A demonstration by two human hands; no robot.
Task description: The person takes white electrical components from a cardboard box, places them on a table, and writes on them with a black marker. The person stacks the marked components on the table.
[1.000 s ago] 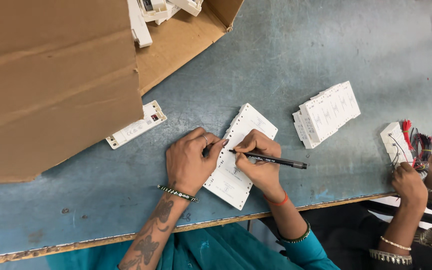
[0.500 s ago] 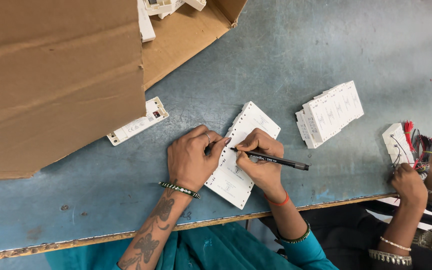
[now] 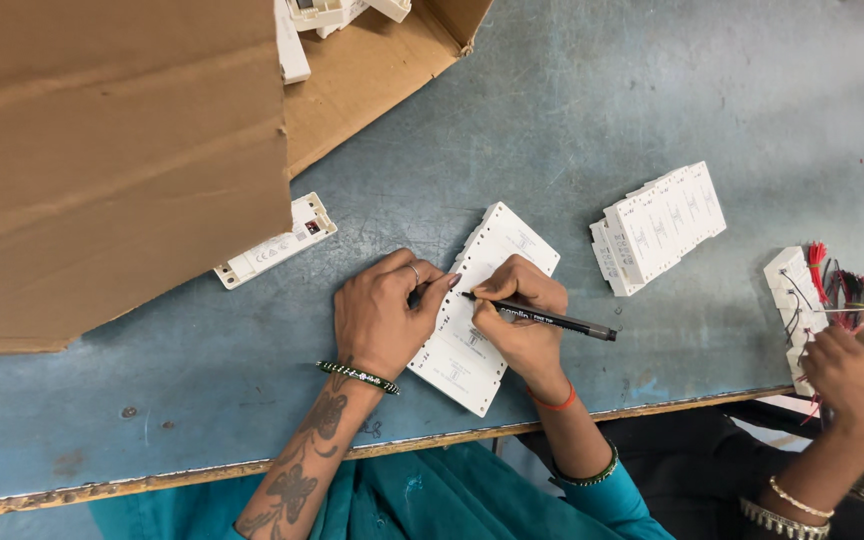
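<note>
A row of white plastic modules [image 3: 472,345] lies on the blue table [image 3: 602,110] in front of me. My left hand [image 3: 382,312] rests flat on its left side, fingers pressing it down. My right hand [image 3: 520,318] grips a black pen [image 3: 552,321] with the tip touching the top face of the modules near my left fingertips. A second row of white modules [image 3: 662,225] lies to the right, apart from both hands.
A large cardboard box [image 3: 102,150] fills the upper left, with white parts [image 3: 302,20] inside its open flap. A single white module [image 3: 274,242] lies by the box. At the right edge another person's hands [image 3: 857,350] work on a white part with red wires [image 3: 802,290].
The pen and both hands have stayed on the module row; the pen tip has shifted only slightly. The view has drifted a little.
</note>
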